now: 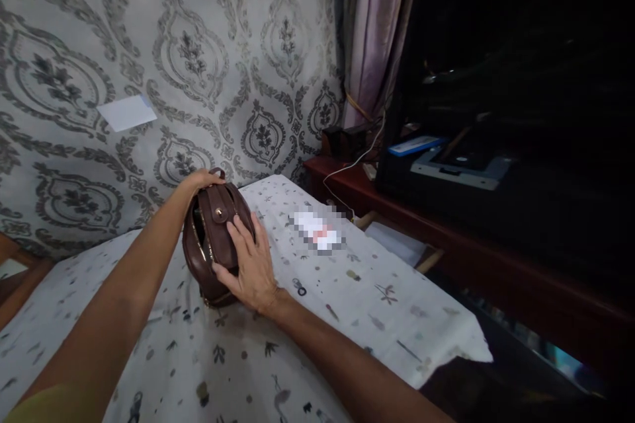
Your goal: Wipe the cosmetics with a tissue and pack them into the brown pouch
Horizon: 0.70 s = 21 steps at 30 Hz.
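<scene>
Forearms reach toward one brown bag

Long and nearly straight, one arm ends in the left hand, bent over the bag's top beside the handle; its fingers are mostly hidden, so I cannot tell whether they pinch anything. The right hand lies against the bag's front, fingers fanned out. The bag sits on a white printed cloth near the patterned wall, a zip gaping, one round clasp showing. One pixelated item lies right of it, unreadable. One white card is against the wall.

Dim; right side near-black; pixelated patch on cloth.
</scene>
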Tool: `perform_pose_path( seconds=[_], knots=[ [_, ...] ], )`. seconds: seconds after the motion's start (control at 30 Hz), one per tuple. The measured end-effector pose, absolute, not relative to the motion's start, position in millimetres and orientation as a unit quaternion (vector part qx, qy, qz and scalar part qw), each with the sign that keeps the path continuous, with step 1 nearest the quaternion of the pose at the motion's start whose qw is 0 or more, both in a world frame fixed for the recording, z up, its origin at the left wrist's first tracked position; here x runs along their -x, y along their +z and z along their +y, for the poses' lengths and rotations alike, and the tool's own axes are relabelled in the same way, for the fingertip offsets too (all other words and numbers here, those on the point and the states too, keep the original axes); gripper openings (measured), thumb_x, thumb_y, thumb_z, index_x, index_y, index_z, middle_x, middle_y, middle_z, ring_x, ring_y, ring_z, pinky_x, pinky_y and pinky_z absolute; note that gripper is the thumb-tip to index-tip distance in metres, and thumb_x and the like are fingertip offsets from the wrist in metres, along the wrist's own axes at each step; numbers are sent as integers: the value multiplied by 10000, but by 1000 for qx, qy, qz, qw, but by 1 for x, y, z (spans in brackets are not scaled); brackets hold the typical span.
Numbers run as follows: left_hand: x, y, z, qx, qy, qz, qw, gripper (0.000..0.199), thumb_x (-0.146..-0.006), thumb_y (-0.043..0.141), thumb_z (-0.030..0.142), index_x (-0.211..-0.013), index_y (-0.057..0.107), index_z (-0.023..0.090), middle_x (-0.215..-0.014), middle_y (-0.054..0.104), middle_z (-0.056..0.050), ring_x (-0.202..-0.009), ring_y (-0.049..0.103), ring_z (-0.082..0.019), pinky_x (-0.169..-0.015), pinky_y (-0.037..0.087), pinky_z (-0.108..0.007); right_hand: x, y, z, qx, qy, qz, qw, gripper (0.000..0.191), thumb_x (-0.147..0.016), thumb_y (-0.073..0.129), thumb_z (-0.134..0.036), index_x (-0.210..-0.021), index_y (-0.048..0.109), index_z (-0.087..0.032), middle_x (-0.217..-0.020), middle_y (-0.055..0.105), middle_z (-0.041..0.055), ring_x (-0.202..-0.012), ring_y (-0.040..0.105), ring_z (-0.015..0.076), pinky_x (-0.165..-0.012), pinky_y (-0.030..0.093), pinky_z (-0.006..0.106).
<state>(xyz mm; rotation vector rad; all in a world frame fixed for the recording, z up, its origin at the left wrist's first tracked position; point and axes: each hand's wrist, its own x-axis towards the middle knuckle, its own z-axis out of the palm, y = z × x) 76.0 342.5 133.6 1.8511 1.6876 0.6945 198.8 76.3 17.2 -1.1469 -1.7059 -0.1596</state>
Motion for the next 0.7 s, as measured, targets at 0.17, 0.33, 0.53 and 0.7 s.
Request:
perform_pose_path(
  seconds=[0.17,0.33,0.53,0.7],
  knots=[
    [-77,131,344,-707,253,630,199,303,-547,823,321,-584,549,197,-491,508,40,-571,556,-165,-508,350,-232,-198,14,78,481,-76,-712,506,757,-880,594,-448,-1525,347,-138,-1573,395,128,-1542,78,307,-1213,234,578],
    [-76,133,343,-720,245,636,131,279,-560,808,316,-546,552,207,-499,508,23,-691,598,-201,-545,344,-229,-197,13,79,474,-76,-710,515,708,-896,574,-451,-1487,396,-106,-1561,413,138,-1541,105,288,-1224,218,562],
    [-78,133,333,-723,253,634,104,286,-653,802,331,-550,579,184,-593,596,-7,-782,636,-221,-595,383,-246,-198,13,79,466,-67,-713,519,688,-901,566,-427,-1483,389,-106,-1553,418,146,-1531,162,276,-1221,234,555],
    [-79,130,325,-718,267,632,115,223,-888,682,355,-900,663,133,-915,683,-30,-838,652,-166,-764,541,-335,-199,12,82,444,-73,-714,537,665,-900,576,-373,-1469,387,-86,-1532,433,173,-1515,202,283,-1208,269,559]
  ],
)
